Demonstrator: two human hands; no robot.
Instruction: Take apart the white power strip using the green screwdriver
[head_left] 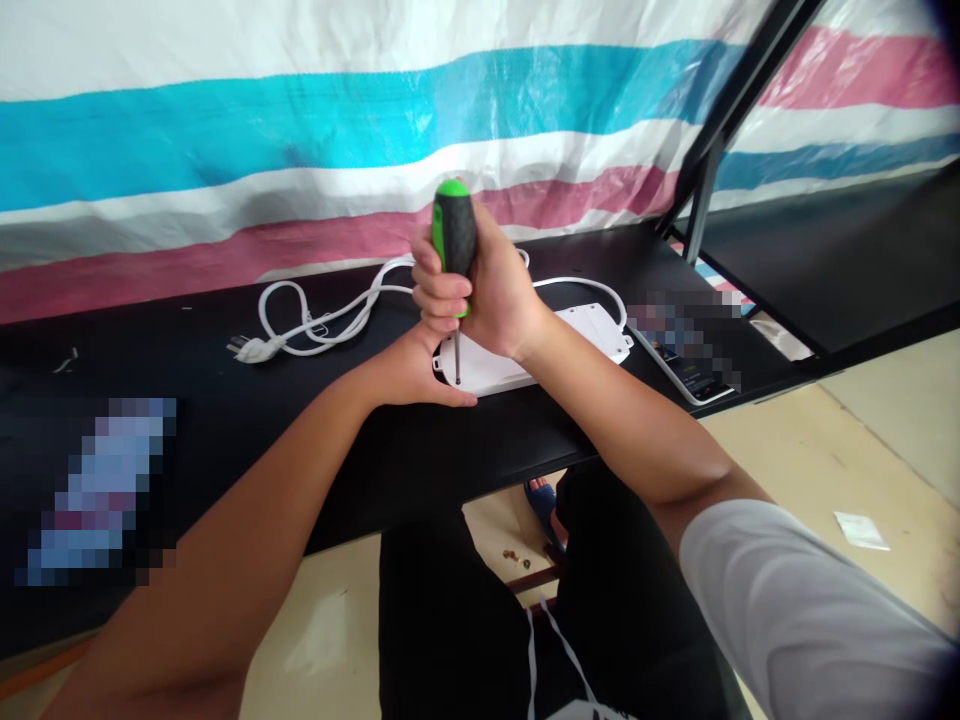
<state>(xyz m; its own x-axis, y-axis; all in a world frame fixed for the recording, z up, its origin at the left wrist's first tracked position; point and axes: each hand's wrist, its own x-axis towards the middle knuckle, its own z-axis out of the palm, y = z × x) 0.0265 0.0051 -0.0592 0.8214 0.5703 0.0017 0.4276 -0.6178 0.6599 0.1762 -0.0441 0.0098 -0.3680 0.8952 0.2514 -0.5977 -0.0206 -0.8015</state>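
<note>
My right hand [506, 295] is wrapped around the green and black handle of a screwdriver [454, 225], held upright. Its shaft points straight down, and the tip meets the left end of a white power strip [589, 325] at a corner screw hole. The strip lies flat with what looks like its underside facing up. My left hand [409, 368] grips the strip's left end, thumb along the near edge; its other fingers are mostly hidden behind the right hand. My right hand and forearm cover the strip's middle.
From the strip's right end a white cord [581, 283] loops behind to a plug [259, 349] on the left. A phone [694, 375] lies at the right on the black table [360, 480]. A blurred item [101, 490] is at left. Striped sheeting [300, 120] hangs behind; a black frame [720, 130] stands right.
</note>
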